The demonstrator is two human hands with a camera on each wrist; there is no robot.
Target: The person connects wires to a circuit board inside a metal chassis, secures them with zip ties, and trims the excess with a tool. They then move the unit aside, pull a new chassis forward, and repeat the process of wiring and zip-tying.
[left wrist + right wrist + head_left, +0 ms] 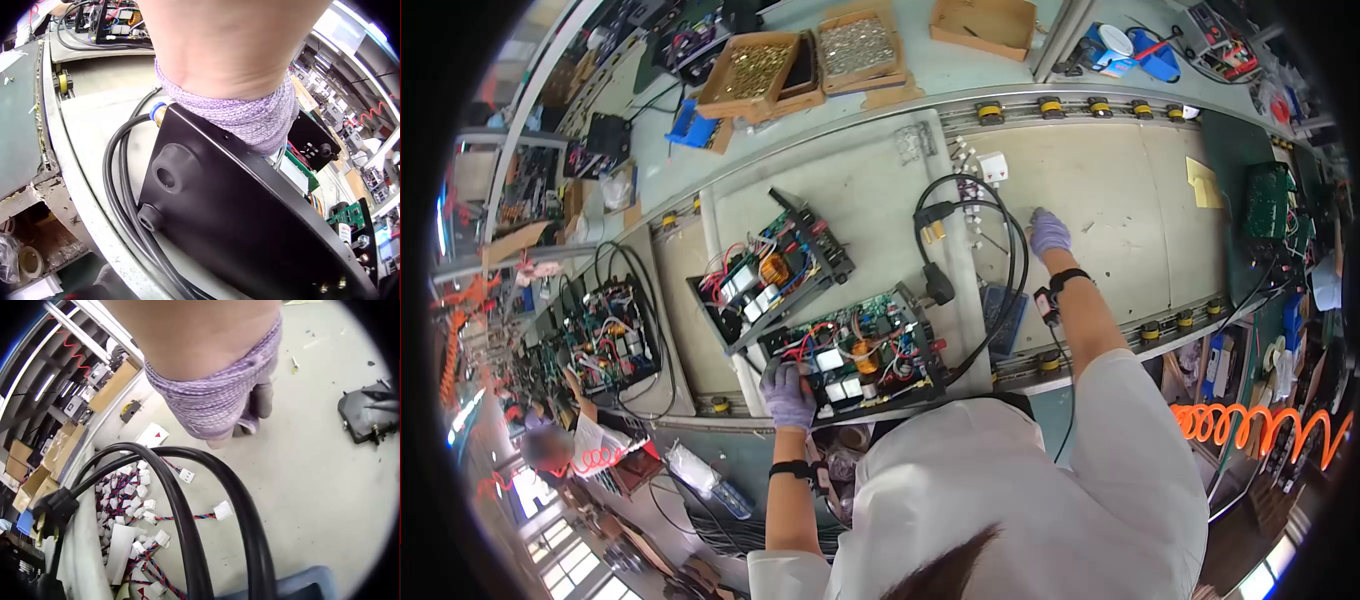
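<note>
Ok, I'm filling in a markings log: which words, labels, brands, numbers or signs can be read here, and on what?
Words, brands, numbers: none legible.
White piece beside the connector leads: a red triangle, no readable lettering.
Blue-and-white box in the head view: any print too small to read.
Black chassis: no lettering on the side the left wrist view shows.

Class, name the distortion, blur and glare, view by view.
Head: the far rail bows with wide-angle distortion, windows glare white, a person's head is blurred; left wrist: a pale highlight runs along the edge of the black casing, the upper right overexposed; right wrist: dark vignetting rounds the right-hand corners.
</note>
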